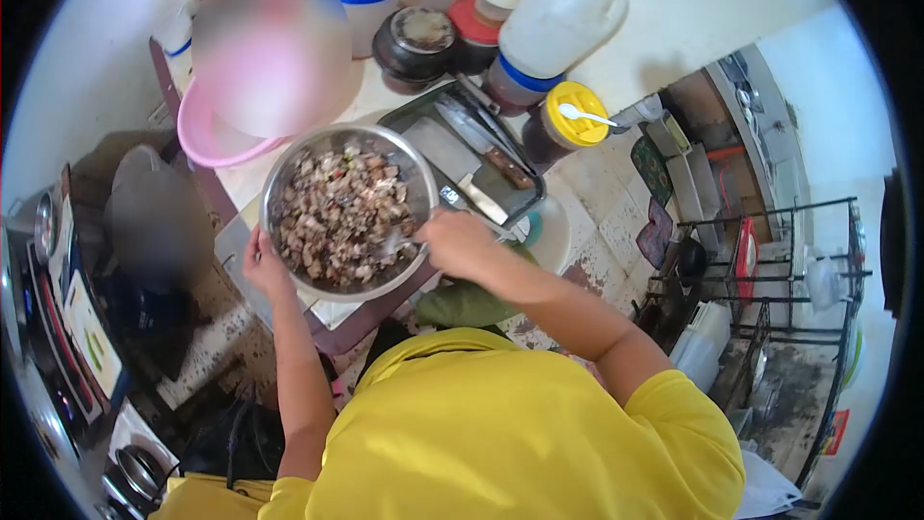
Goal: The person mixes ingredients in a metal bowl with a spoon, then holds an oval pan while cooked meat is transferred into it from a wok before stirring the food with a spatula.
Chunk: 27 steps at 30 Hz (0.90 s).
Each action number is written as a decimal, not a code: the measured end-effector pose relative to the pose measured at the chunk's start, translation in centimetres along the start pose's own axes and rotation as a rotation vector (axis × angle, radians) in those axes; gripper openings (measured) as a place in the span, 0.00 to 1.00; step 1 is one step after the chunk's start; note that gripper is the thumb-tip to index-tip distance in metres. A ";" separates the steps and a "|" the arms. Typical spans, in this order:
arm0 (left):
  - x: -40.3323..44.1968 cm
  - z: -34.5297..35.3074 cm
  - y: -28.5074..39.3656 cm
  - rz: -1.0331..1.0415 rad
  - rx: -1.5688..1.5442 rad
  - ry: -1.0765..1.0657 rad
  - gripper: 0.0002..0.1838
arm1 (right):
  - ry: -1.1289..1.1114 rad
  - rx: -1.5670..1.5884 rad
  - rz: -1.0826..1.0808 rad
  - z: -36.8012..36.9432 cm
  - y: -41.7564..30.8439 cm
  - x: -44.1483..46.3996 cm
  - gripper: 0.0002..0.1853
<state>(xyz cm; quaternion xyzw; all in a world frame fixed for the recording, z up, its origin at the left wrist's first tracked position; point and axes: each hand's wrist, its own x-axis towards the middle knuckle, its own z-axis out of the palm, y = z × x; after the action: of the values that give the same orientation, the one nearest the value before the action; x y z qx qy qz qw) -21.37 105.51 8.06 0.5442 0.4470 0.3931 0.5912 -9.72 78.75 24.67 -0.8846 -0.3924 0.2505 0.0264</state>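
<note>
A metal mixing bowl (423,169) full of chopped, browned meat pieces (337,202) stands near the table's edge in front of me. My left hand (269,268) is closed on the bowl's lower left rim. Over the opposite side, my right hand (460,243) is wrapped round the handle of a metal spoon (393,245). The spoon's end sits down among the meat pieces, so its tip is hidden.
Behind the bowl lies a dark tray (409,114) with knives (486,140). Lidded tubs, a dark pot (414,43), a white jug (561,24) and a pink basin (207,135) stand farther back. A black wire rack (770,270) is at right.
</note>
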 end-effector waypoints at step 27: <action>-23.7 12.0 7.3 0.635 0.892 -0.515 0.14 | 0.510 -0.226 0.269 -7.8 37.8 -0.5 0.10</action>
<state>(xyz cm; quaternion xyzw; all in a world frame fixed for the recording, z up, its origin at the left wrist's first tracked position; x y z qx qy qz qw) -16.69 80.15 17.80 0.9240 0.2269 0.1808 0.2490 19.36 53.46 22.55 -0.9603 -0.2780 -0.0237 -0.0081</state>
